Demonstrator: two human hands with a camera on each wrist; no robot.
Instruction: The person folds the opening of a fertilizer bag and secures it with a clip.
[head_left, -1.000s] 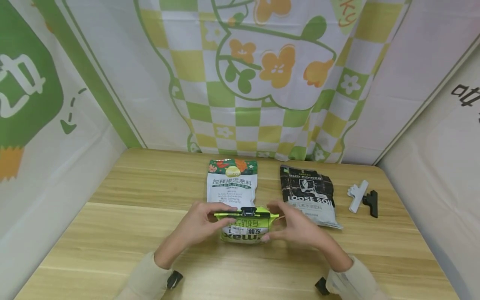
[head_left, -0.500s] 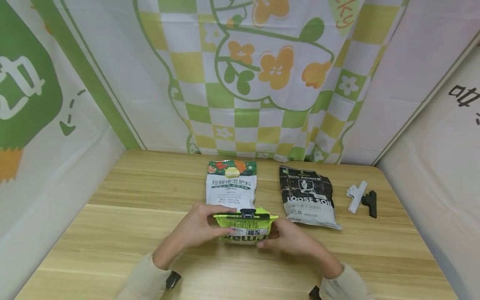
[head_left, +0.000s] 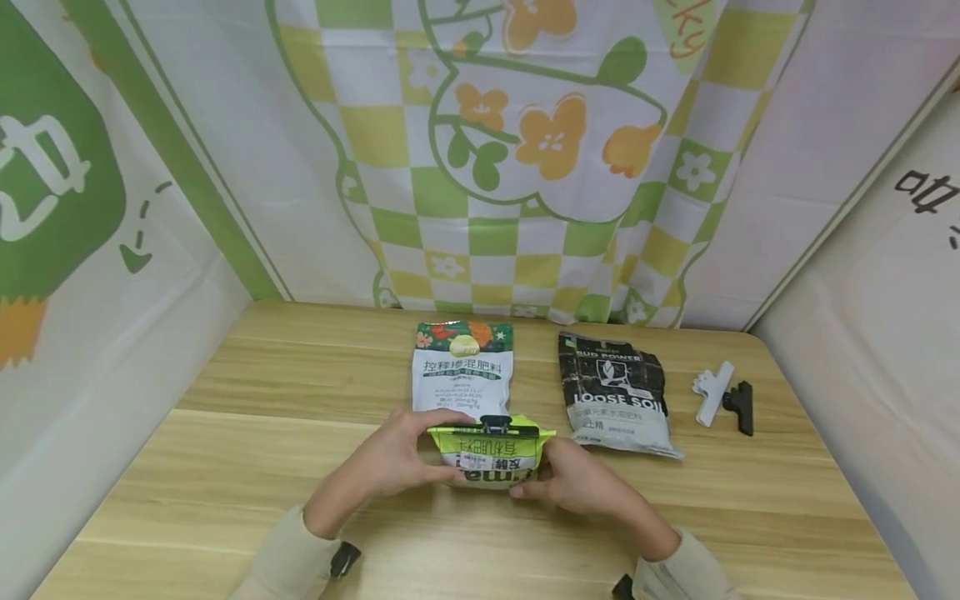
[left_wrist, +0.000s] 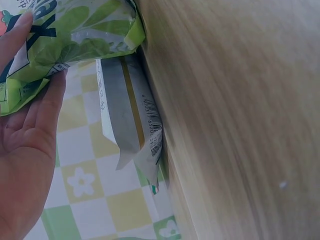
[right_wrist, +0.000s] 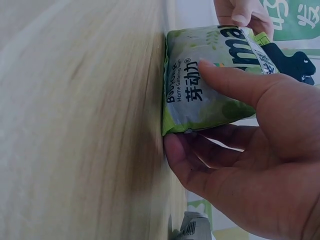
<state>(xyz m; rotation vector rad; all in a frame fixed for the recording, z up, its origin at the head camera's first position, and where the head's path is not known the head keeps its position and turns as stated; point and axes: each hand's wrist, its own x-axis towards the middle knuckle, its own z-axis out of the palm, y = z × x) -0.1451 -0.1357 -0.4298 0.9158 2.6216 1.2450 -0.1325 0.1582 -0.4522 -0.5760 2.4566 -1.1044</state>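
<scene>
A lime-green and white fertilizer bag (head_left: 491, 460) stands upright on the table, its top folded over and held by a black bag clip (head_left: 497, 427). My left hand (head_left: 401, 457) grips the bag's left side, thumb in front and fingers behind. On the other side my right hand (head_left: 581, 479) holds the lower right part. In the right wrist view its thumb presses the printed front of the bag (right_wrist: 200, 80), with the fingers curled round the side by the bottom edge. The left wrist view shows the left fingers behind the bag (left_wrist: 95, 32).
Just behind lies a white fertilizer bag (head_left: 461, 379) with a green floral top. To the right rests a black and grey "LOOSE SOIL" bag (head_left: 618, 396). Farther right are a white clip (head_left: 715, 396) and a black clip (head_left: 741, 407). A patterned curtain (head_left: 525, 250) hangs behind the table (head_left: 262, 433).
My right hand has moved in and down from the bag's upper right corner to its lower right side. The left thumb has slid lower on the bag's front.
</scene>
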